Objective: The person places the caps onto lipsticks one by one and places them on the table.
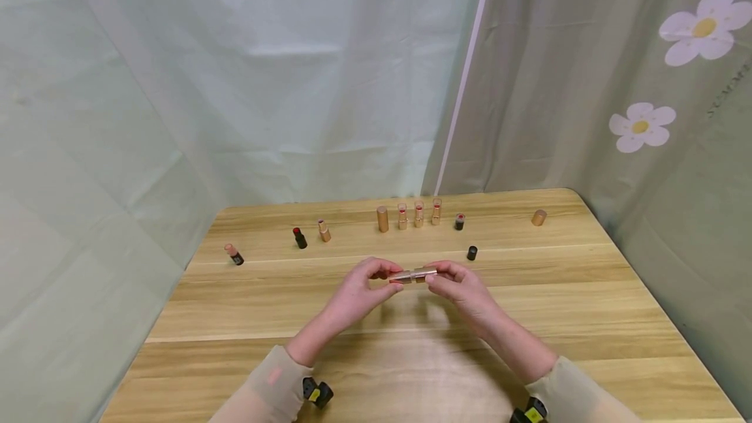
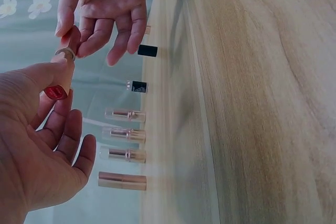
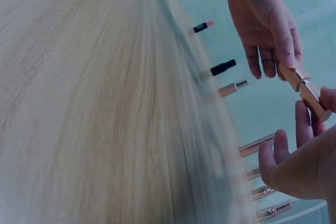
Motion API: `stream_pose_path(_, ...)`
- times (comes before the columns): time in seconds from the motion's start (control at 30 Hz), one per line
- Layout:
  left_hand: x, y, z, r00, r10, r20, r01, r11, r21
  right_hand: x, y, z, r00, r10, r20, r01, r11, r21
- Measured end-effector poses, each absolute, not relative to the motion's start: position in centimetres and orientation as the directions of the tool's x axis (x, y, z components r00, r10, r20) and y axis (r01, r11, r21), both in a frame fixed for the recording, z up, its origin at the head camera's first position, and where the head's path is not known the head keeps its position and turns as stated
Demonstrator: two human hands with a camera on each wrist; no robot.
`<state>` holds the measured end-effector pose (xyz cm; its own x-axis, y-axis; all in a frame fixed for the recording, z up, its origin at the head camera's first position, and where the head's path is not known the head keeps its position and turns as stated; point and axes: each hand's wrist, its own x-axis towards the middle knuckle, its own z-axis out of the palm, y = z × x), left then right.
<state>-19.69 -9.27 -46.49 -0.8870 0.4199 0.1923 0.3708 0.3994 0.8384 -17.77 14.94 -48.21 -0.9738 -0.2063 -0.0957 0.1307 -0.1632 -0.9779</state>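
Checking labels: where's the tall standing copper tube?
Head view: the tall copper tube stands near the middle of the table's back edge, immediately left of the three clear-capped lipsticks.

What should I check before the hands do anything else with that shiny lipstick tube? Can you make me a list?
1. Left hand has one end of the lipstick tube: ok, pinched.
2. Right hand has the other end: ok, pinched too.
3. Tube is lifted off the table: ok, it's held above it.
4. Tube's two parts fit tightly together: cannot tell; a ring shows between them.
5. Three clear-topped lipsticks are standing up: ok, in a row at the back.
6. Black lipstick is covered: not ok, red shows at its top.
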Motion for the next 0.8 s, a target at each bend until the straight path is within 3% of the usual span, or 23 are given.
stream_pose_path(0.8, -19.57, -9.35, -46.57, -0.896, 0.428, 0.121, 0.311, 0.408, 0.859, -17.72, 14.93, -48.05, -0.969, -0.234, -0.078, 0.111, -0.134, -0.985)
